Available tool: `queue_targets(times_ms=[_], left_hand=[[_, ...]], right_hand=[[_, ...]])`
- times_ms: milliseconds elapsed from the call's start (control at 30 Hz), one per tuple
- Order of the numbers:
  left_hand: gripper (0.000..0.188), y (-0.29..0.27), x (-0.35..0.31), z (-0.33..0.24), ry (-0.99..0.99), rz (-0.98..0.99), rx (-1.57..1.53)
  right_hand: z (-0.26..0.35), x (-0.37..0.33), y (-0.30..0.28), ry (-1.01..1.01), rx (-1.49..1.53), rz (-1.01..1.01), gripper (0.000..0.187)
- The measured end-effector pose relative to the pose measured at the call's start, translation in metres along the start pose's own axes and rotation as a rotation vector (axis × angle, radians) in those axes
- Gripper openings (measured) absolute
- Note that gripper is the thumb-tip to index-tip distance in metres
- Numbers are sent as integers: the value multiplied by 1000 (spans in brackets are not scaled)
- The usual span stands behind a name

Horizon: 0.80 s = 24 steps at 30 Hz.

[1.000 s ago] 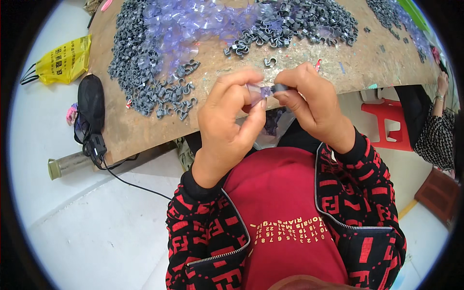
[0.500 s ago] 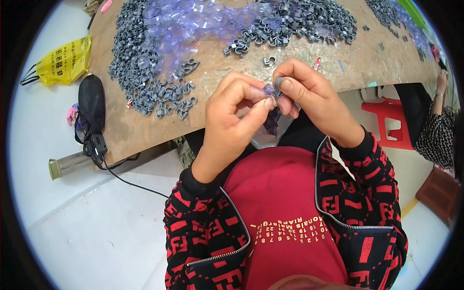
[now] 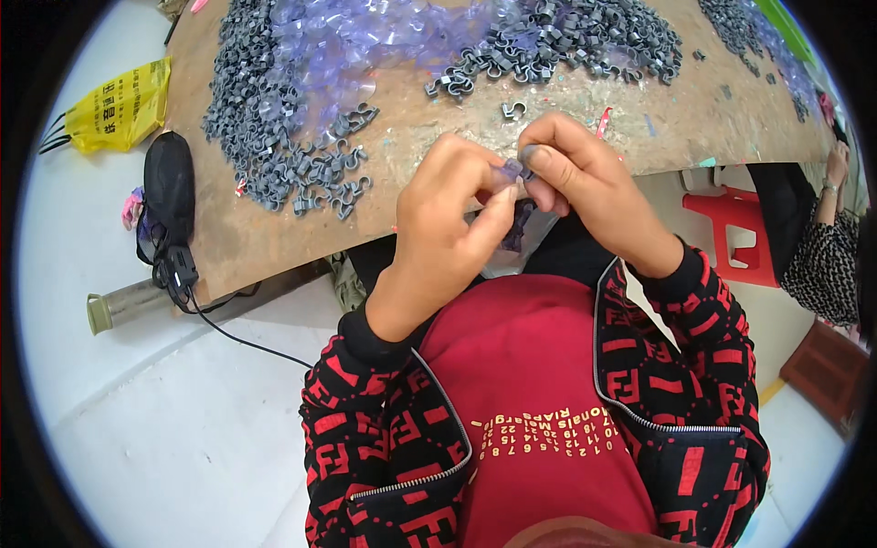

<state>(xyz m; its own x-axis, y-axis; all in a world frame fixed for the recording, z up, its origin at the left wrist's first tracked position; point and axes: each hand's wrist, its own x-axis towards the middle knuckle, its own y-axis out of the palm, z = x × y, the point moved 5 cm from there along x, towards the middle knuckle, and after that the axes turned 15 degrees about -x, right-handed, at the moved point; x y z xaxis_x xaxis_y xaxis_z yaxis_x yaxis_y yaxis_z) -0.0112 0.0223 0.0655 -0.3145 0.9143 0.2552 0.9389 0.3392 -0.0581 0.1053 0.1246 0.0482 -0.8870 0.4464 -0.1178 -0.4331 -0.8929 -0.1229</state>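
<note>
My left hand (image 3: 443,210) pinches a translucent purple plastic piece (image 3: 512,170) between thumb and fingers, just past the table's near edge. Against it, my right hand (image 3: 589,183) grips a small grey plastic clip (image 3: 527,154) between thumb and forefinger. The two parts meet or nearly touch; my fingertips hide how they join. Under my hands, a clear plastic bag (image 3: 539,245) hangs near my lap with dark purple pieces (image 3: 517,228) in it. One loose grey clip (image 3: 514,110) lies on the table just beyond my hands.
Piles of grey clips (image 3: 301,173) and translucent purple pieces (image 3: 338,46) cover the far part of the wooden table (image 3: 411,128). At left are a yellow bag (image 3: 119,105), a black pouch (image 3: 170,187) and a bottle (image 3: 132,306). Another person's arm (image 3: 829,187) and a red stool (image 3: 731,224) are at right.
My left hand has rolled slightly, its fingers curling more over the purple piece. My right hand keeps its grip on the clip. The view has shifted a little.
</note>
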Motion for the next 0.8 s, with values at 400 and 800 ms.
queue_targets(times_ms=[400, 800], left_hand=[[5, 2, -8, 24, -573, -40, -920], [7, -2, -3, 12, -349, -36, -558]], right_hand=[[28, -7, 2, -763, -888, -351, 11], [24, -3, -4, -581, -702, -251, 14]])
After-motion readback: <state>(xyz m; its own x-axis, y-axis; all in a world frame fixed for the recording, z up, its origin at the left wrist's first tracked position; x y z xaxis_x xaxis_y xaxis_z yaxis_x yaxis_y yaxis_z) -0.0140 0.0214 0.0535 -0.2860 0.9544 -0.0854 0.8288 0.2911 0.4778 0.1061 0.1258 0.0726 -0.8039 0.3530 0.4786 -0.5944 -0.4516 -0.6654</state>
